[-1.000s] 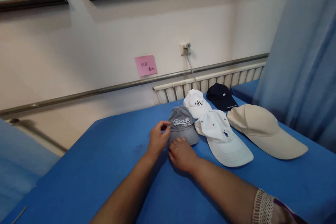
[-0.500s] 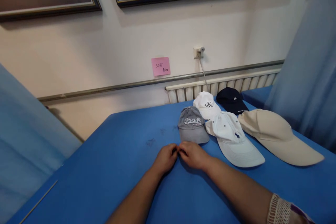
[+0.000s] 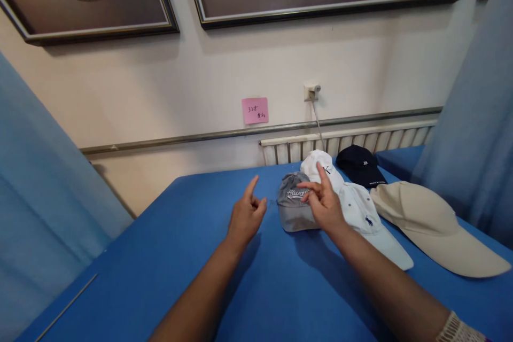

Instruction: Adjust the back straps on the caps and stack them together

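Apparently set out with visible brims turned near or right to show front markings: from gray cap (image 3: 292, 217) at left, past pale cap (image 3: 358, 216), to beige cap (image 3: 430, 222) at right on the blue table (image 3: 180, 235), with white cap (image 3: 311, 159) and navy cap (image 3: 356, 163) farther back. Holding nothing in left hand (image 3: 243, 216), grip slack, left of gray cap; likewise empty and loose-fingered in right hand (image 3: 326, 206), seemingly raised, partly hiding gray cap.

A grey cap (image 3: 292, 203) with white letters is being carried, round top up, by the blue table (image 3: 192, 214), near the far edge. The brim (image 3: 300, 219) is being shown toward the near edge.
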A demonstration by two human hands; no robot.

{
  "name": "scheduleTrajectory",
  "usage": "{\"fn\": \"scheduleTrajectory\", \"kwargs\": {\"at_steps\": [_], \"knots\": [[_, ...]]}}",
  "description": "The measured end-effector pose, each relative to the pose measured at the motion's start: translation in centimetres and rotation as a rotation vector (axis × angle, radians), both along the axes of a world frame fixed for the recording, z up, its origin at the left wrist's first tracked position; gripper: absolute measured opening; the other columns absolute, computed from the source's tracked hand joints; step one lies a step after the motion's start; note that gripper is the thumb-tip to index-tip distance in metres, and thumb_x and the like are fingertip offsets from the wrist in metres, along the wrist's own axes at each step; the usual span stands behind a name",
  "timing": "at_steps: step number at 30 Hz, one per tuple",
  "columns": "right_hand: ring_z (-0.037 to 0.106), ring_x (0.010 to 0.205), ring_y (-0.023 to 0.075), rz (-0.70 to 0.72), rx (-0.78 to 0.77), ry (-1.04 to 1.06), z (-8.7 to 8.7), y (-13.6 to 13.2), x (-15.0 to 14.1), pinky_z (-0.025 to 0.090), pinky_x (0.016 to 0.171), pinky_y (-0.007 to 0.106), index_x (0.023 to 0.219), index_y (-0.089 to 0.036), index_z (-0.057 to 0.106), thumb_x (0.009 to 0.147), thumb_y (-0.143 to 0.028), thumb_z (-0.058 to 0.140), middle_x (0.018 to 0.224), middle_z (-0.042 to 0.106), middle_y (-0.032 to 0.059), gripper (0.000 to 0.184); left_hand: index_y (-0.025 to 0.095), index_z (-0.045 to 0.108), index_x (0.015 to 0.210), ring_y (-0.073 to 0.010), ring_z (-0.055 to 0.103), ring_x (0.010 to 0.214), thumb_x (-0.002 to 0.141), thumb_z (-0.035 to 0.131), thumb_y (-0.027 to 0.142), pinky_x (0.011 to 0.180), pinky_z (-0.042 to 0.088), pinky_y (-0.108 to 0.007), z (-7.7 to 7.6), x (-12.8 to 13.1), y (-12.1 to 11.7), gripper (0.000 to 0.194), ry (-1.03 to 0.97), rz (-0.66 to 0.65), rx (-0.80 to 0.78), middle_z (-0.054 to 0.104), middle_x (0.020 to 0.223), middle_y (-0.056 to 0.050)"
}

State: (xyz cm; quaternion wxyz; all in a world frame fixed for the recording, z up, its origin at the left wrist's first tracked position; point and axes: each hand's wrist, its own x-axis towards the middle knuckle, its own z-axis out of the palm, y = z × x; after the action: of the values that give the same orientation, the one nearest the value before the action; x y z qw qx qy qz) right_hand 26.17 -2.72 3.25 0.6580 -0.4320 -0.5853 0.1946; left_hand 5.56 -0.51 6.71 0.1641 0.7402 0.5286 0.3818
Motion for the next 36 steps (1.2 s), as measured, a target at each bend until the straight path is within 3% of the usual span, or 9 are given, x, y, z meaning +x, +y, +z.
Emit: {"fn": "scheduleTrajectory", "kwargs": {"at_steps": [3,7,9,13,16,36], "knots": [[0.063,0.066,0.0135,-0.135,0.203,0.065,2.9,-1.0,0.5,0.055,0.070,0.033,0.151,-0.025,0.004,0.089,-0.020,0.042,0.100,0.068,0.0051,0.073,0.023,0.019,0.150,-0.0110,0.045,0.053,0.086,0.051,0.033,0.063,0.043,-0.023,2.7,1.2,-1.8,0.072,-0.165,0.040,0.269,0.046,0.058,0.008],[0.058,0.059,0.0140,-0.229,0.403,0.070,4.4,-2.1,0.8,0.054,0.064,0.032,0.151,-0.026,-0.004,0.088,-0.018,0.043,0.092,0.067,0.0027,0.079,0.022,0.005,0.152,-0.0129,0.049,0.057,0.085,0.051,0.032,0.069,0.047,-0.026,2.9,2.6,-3.1,0.082,-0.231,0.065,0.473,0.052,0.063,0.006],[0.058,0.059,0.0144,-0.248,0.326,0.019,4.2,-1.6,1.1,0.053,0.063,0.031,0.151,-0.024,-0.005,0.086,-0.017,0.043,0.086,0.067,0.0008,0.081,0.021,0.003,0.152,-0.0124,0.050,0.056,0.083,0.052,0.029,0.068,0.047,-0.025,2.4,2.9,-2.4,0.085,-0.193,0.065,0.437,0.053,0.062,0.006],[0.060,0.061,0.0172,-0.325,-0.090,-0.181,3.3,1.1,2.4,0.050,0.067,0.030,0.152,-0.017,0.009,0.078,-0.015,0.044,0.068,0.065,-0.0024,0.082,0.016,0.003,0.152,-0.0098,0.048,0.049,0.077,0.053,0.021,0.057,0.040,-0.020,2.0,2.9,0.9,0.090,-0.109,0.160,0.180,0.052,0.055,0.009],[0.061,0.063,0.0196,-0.383,-0.249,-0.277,2.7,2.7,2.9,0.048,0.068,0.030,0.151,-0.014,0.015,0.074,-0.015,0.044,0.063,0.065,-0.0018,0.083,0.014,0.001,0.152,-0.0094,0.050,0.049,0.074,0.053,0.018,0.056,0.038,-0.020,1.7,2.6,2.5,0.093,-0.069,0.191,0.107,0.053,0.054,0.010],[0.062,0.062,0.0208,-0.373,-0.279,-0.358,1.6,2.9,2.7,0.046,0.066,0.030,0.152,-0.015,0.013,0.076,-0.017,0.041,0.064,0.065,0.0000,0.081,0.016,0.003,0.152,-0.0085,0.045,0.045,0.075,0.055,0.021,0.055,0.037,-0.020,0.8,2.3,3.0,0.093,-0.183,0.139,0.084,0.051,0.050,0.011]]}}
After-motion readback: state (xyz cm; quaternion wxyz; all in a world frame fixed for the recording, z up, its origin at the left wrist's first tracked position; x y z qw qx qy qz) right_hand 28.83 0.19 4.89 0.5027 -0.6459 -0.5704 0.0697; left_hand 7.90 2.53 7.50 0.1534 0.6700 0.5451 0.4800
